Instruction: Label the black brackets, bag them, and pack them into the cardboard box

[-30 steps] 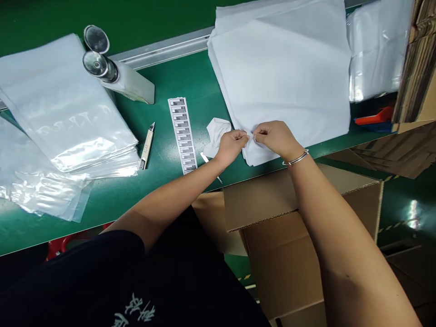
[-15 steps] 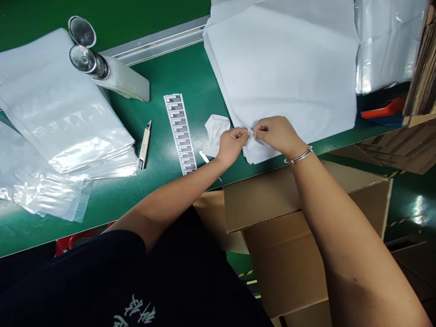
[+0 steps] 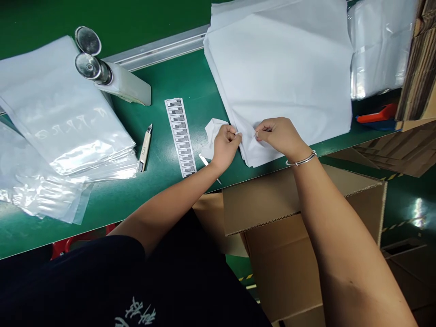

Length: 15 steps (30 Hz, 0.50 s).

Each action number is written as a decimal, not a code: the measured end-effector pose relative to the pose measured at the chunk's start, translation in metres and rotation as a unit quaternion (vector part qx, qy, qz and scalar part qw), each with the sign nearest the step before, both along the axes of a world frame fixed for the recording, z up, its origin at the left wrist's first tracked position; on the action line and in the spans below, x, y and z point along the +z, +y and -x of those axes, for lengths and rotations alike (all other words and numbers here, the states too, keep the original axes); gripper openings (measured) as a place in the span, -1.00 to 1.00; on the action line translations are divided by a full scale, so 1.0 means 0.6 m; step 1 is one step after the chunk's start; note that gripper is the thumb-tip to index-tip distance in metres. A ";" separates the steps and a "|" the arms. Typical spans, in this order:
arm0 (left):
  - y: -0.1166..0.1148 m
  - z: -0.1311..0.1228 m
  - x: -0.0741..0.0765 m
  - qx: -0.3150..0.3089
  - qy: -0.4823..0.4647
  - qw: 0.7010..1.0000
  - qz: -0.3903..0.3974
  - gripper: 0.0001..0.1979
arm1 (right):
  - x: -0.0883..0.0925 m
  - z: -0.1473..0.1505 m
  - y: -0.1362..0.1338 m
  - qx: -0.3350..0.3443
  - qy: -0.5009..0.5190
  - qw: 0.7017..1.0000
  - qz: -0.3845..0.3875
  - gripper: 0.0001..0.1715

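Observation:
A stack of white sheets, cloth-like and soft, lies on the green table. My right hand pinches the top sheet near its front left corner, where the material puckers. To its left, my left hand is closed, thumb against fingers, right by the stack's left edge; what sits between the fingertips is too small to make out. Behind my left hand lies a crumpled white cloth, partly covered by it. A thin white pen-like tool passes under my left wrist.
A label strip, a utility knife and a white bottle with a raised metal lid are on the left, beside stacked clear plastic bags. An open cardboard box stands below the table edge. A red-and-blue tool lies at right.
My hands have drawn apart: the left has shifted left from the sheet's pinched spot, while the right stays there. The view has shifted slightly.

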<state>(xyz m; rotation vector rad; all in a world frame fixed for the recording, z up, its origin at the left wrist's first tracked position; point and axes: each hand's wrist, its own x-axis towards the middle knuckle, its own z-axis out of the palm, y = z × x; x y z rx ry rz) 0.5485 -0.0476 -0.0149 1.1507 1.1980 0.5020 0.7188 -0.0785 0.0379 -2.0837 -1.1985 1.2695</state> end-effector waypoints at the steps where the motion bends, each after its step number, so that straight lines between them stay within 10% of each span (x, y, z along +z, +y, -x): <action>1: 0.002 0.005 0.007 -0.001 -0.001 1.000 -0.019 -0.91 | 0.004 0.000 0.001 -0.008 0.006 1.000 0.000 -0.87; 7: 0.021 -0.005 0.040 -0.131 0.002 0.988 -0.081 -0.79 | 0.017 -0.004 0.004 -0.008 0.021 0.999 -0.025 -0.86; 15: 0.030 -0.027 0.038 -0.110 -0.016 0.994 -0.012 -0.87 | 0.021 -0.006 0.002 -0.016 0.027 0.999 -0.023 -0.87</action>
